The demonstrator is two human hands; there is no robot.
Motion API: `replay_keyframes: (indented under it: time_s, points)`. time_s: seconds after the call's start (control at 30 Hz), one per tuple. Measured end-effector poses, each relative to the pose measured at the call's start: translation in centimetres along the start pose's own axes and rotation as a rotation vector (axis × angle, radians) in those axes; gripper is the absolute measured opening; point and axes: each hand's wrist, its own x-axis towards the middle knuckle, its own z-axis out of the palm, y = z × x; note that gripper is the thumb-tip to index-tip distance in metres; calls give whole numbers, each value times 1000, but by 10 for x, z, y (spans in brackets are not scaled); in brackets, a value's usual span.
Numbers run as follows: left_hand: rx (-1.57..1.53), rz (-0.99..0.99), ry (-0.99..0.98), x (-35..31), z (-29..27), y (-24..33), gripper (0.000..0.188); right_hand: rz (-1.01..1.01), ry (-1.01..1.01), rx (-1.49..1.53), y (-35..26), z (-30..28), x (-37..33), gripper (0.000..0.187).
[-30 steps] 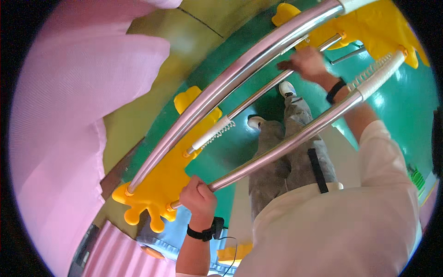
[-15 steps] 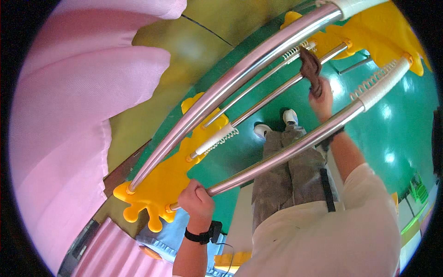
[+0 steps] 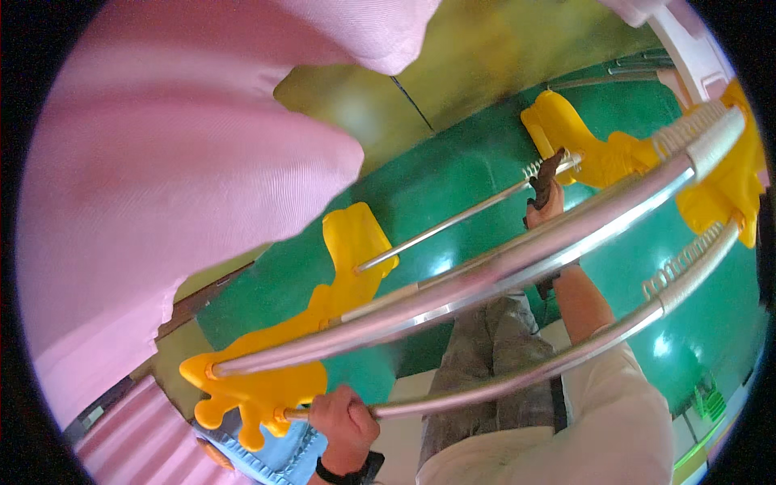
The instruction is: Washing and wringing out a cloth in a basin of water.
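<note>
My left hand [image 3: 345,424] is wrapped round the left end of the near metal rail [image 3: 485,393] of a rack. My right arm reaches between the rails. Past the thick upper rail [image 3: 485,283], my right hand [image 3: 547,210] grips a brown cloth [image 3: 546,174] against the low thin bar [image 3: 461,220], close to that bar's right end. Yellow plastic end frames with rounded lobes, one at the left [image 3: 259,364] and one at the right [image 3: 602,155], carry the rails. White spiral coils [image 3: 687,259] sit at the right ends of the rails. The upper rail hides part of my right forearm.
Pink fabric [image 3: 202,162] hangs at the left, and more pink pleated cloth is below it. A blue fabric item [image 3: 283,444] lies behind the left end frame. The floor [image 3: 453,174] is shiny green. A bright green object [image 3: 710,402] stands at the lower right.
The rack has tilted in view, its thick upper rail now lower and nearer the front rail. My right hand and the cloth have shifted farther away, to the low bar. The left hand keeps its grip.
</note>
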Motion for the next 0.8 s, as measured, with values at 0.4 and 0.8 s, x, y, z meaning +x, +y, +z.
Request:
replay_keyframes:
  time_s: [0.4,0.8]
  points:
    - [-90,-148,364,-7,22,-8,33,-466,-956,-814,15,74,38,36]
    - [344,-89,-620,-21,-6,-18,30,-530,-590,-641,45,121,0,14]
